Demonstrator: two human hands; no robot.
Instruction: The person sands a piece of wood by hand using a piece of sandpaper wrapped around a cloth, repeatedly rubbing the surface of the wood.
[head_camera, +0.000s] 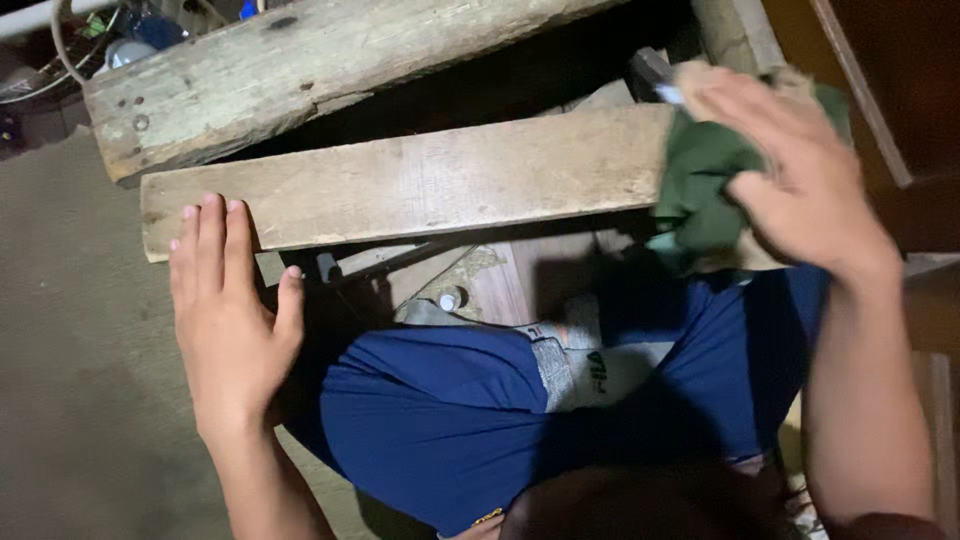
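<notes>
I'm seeing the right hand (800, 180) pressing down on a green cloth (700, 185), fingers spread over it rather than clenched, bunching it against the right end of the near plank (420, 180). The left hand (225, 310) is lying flat and open, gripping nothing, its fingertips resting on the plank's left end. Nearest me, blue shorts (440, 410) are filling the bottom of the view, with a grey waistband (585, 365) showing between the legs. Just beyond, under the plank, I'm making out what may be a metal frame (385, 262), though it's too dim to be sure. Farther off, a thicker weathered beam (300, 70) is lying at a slant above the plank. Grey floor (70, 350) is stretching off left.
</notes>
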